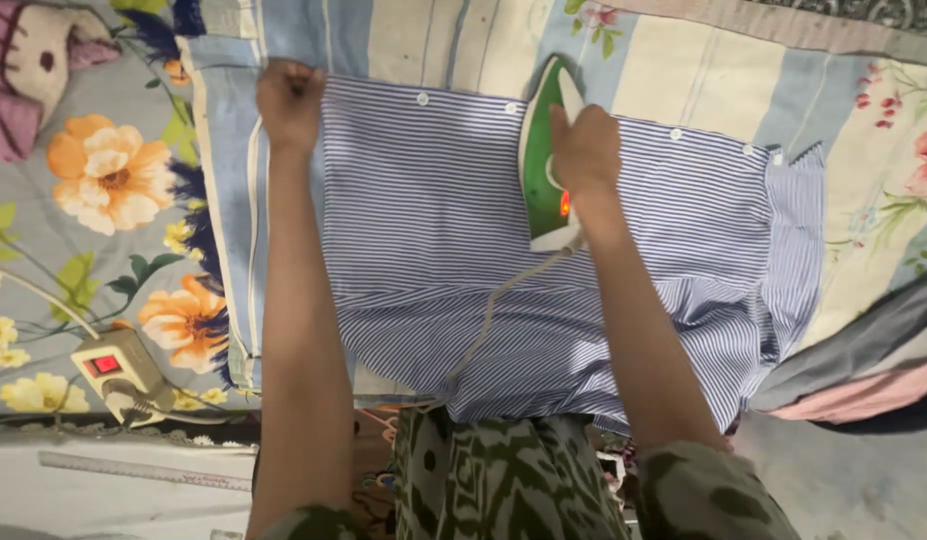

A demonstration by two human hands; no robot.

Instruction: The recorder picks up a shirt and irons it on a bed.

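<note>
Striped blue-white shirt (pixel 434 230) lies flat, left hand (pixel 290 103) clenching its edge, right hand (pixel 584 150) grasping green iron (pixel 540 160).

The right hand (pixel 584 150) covers the handle of the green iron (pixel 540 170), and the iron hides the striped shirt (pixel 434 230) beneath it. The left hand (pixel 289 100) hides the shirt's corner. The cord (pixel 484 320) vanishes under the patterned clothing (pixel 504 480) at the bottom edge. A pink soft toy (pixel 24 70) is cut off at the left edge
</note>
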